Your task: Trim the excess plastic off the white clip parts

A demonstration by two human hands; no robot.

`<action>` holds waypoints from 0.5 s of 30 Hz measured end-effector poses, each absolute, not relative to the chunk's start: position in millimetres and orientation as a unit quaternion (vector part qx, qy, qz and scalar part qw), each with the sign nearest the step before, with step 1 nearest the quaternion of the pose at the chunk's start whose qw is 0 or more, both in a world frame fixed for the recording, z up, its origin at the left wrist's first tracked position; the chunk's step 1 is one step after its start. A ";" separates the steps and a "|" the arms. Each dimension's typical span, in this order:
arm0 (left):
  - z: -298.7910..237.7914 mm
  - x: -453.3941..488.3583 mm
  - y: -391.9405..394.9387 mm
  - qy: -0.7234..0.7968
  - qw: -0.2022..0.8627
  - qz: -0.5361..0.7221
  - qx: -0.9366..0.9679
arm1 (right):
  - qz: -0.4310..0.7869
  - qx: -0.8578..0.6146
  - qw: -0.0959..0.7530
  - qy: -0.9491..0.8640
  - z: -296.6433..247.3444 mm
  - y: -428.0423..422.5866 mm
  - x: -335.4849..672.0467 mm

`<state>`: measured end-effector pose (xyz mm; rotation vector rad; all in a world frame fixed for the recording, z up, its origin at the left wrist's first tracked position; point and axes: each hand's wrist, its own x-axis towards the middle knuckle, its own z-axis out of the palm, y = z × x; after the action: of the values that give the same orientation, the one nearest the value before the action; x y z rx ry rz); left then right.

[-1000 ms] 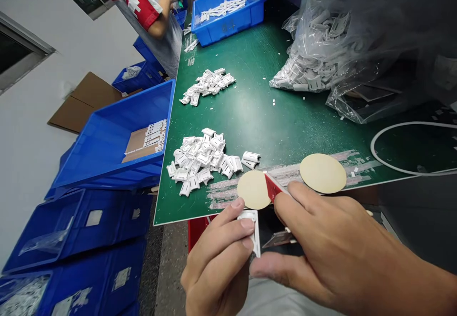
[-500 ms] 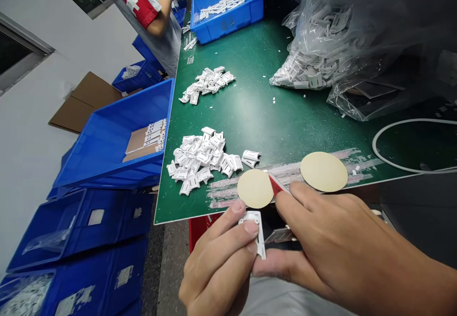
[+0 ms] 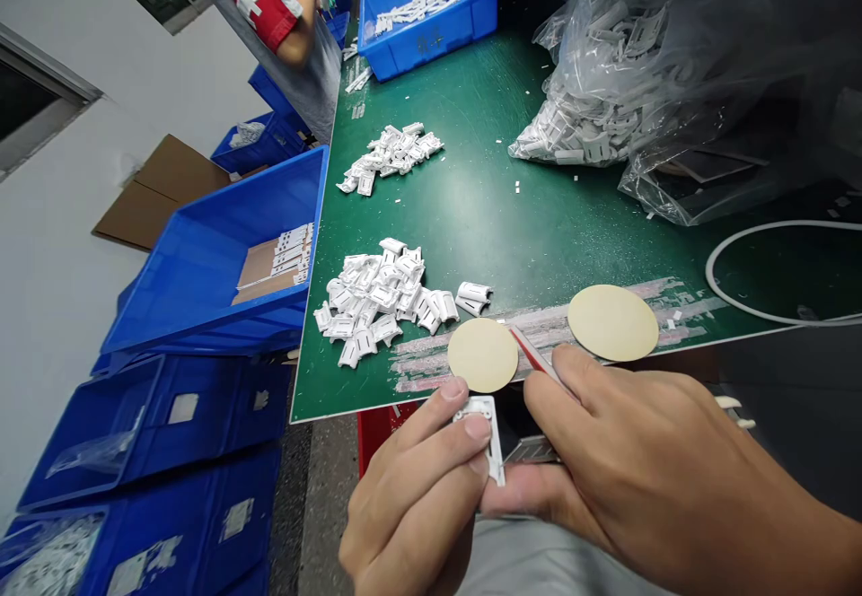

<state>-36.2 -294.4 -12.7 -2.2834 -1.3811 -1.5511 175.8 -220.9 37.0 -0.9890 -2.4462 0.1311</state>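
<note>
My left hand (image 3: pixel 417 488) is closed around a small white plastic part (image 3: pixel 496 439), its fingertips lying over the part's face. My right hand (image 3: pixel 606 452) is closed on a utility knife, whose segmented metal blade (image 3: pixel 532 450) points left at the edge of the part. Blade and part are very close; I cannot tell if they touch. The right thumb rests under the part's lower end. A flat red-and-white strip (image 3: pixel 535 355) sticks out past the right fingers; its other end is hidden. Just beyond the hands, two round cream discs (image 3: pixel 483 355) (image 3: pixel 612 323) lie at the table edge.
The green table (image 3: pixel 464 219) carries two piles of white parts (image 3: pixel 373 295) (image 3: pixel 391 156), a blue bin (image 3: pixel 431 39) and a clear bag of parts (image 3: pixel 593 111). A white cable (image 3: pixel 714 264) loops at right. Blue crates (image 3: pixel 222 327) stand left. A co-worker's sleeve (image 3: pixel 259 4) shows behind.
My right hand has tilted slightly, and the red-and-white strip now shows more edge-on. The part stays in my left hand, almost unmoved. The co-worker's hand has shifted left.
</note>
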 end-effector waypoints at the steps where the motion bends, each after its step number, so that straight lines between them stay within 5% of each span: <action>1: -11.8 -35.1 -293.0 -0.432 0.029 -0.501 -0.749 | 0.043 -0.362 0.250 -0.897 36.8 -221.3 176.2; 15: -11.8 -23.4 -280.5 -0.432 0.030 -0.529 -0.730 | 0.123 -0.356 0.298 -0.877 26.4 -223.6 175.9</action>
<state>-23.4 -280.5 -11.8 -2.2502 -1.3328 -1.6307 175.9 -223.6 26.4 -0.9455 -2.3317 0.3270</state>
